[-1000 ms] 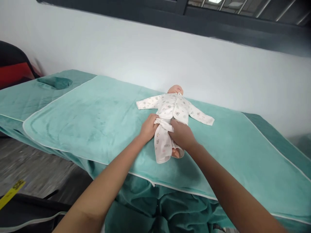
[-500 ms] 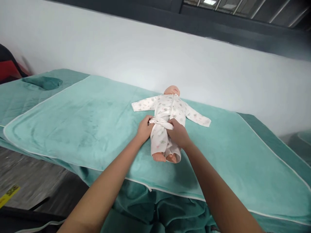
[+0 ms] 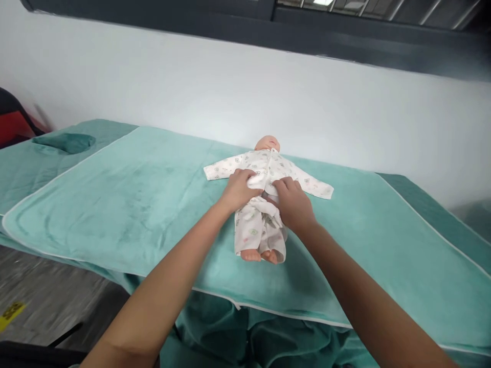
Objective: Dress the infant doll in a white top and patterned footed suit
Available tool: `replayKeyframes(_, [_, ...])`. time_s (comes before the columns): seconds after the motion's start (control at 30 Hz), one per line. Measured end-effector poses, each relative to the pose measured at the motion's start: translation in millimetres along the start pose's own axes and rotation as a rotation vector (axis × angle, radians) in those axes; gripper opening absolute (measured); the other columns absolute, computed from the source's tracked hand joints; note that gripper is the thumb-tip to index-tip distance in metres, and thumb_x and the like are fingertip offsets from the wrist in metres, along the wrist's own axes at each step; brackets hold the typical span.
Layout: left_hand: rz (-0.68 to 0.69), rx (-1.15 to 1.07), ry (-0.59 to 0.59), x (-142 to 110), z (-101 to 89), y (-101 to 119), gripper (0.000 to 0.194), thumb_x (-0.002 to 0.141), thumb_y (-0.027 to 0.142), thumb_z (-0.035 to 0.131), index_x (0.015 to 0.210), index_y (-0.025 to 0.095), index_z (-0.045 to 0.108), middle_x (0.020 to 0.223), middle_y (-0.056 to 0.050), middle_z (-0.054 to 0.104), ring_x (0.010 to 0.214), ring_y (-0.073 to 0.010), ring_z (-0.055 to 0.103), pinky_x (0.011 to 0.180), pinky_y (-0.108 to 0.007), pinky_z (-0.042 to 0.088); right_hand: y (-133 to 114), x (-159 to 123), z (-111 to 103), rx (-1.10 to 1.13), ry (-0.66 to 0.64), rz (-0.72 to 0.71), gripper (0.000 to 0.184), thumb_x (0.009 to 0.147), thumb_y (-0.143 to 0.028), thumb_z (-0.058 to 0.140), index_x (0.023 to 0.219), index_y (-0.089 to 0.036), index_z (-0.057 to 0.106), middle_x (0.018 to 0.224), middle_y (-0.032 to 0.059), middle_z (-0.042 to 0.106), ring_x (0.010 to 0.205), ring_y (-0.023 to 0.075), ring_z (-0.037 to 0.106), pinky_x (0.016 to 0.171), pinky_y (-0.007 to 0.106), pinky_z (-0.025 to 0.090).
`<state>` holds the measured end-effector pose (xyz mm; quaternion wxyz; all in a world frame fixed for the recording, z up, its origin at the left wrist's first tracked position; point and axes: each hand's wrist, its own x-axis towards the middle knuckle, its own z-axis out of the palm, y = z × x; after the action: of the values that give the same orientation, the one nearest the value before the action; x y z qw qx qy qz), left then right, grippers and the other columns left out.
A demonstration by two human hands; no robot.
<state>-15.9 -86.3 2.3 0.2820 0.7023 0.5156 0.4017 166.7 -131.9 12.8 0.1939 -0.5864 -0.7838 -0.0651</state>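
A baby doll [image 3: 264,143] lies on its back, head toward the wall and bare feet toward me. It wears a white patterned shirt [image 3: 270,161] with the sleeves spread wide, and matching pants [image 3: 250,230] whose waistband is bunched below the belly. My left hand [image 3: 240,190] is closed on the shirt's lower edge at the left side of the belly. On the right side, my right hand [image 3: 294,205] has its fingers curled on the shirt's hem, thumb below it. The hands partly cover the doll's waist.
The doll rests on a padded bed with a teal cover [image 3: 153,189]. A white wall [image 3: 192,92] rises along its far side, under a dark window frame [image 3: 215,30]. A face hole [image 3: 65,143] lies at the bed's left end, near a red and black chair [image 3: 13,125].
Both hands have moved up from the rolled pants waistband to the shirt's lower edge. The waistband, let go, lies loosely bunched. The view has shifted slightly.
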Motion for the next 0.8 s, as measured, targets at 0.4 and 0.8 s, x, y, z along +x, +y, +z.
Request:
replayKeyframes(0.4, [0.043, 0.642, -0.123, -5.5, 0.6, 35.6, 0.024, 0.091, 0.029, 0.053, 0.111, 0.018, 0.055, 0.125, -0.014, 0.052, 0.111, -0.0307, 0.053, 0.083, -0.04, 0.049, -4.7, 24.2, 3.9, -0.275, -0.144, 0.062, 0.02, 0.098, -0.035, 0.046, 0.101, -0.017, 0.054, 0.104, 0.0127, 0.059, 0.088, 0.0266, 0.059, 0.06, 0.032, 0.033])
replayKeyframes(0.8, [-0.083, 0.286, 0.125, 4.8, -4.5, 11.2, 0.009, 0.085, 0.019, 0.051, 0.094, 0.019, 0.055, 0.093, -0.009, 0.062, 0.089, -0.0253, 0.061, 0.079, -0.037, 0.046, 58.2, 14.8, 3.9, 0.474, 0.241, 0.484, 0.016, 0.082, -0.036, 0.056, 0.086, -0.022, 0.05, 0.071, -0.0016, 0.053, 0.065, 0.0179, 0.054, 0.061, 0.031, 0.042])
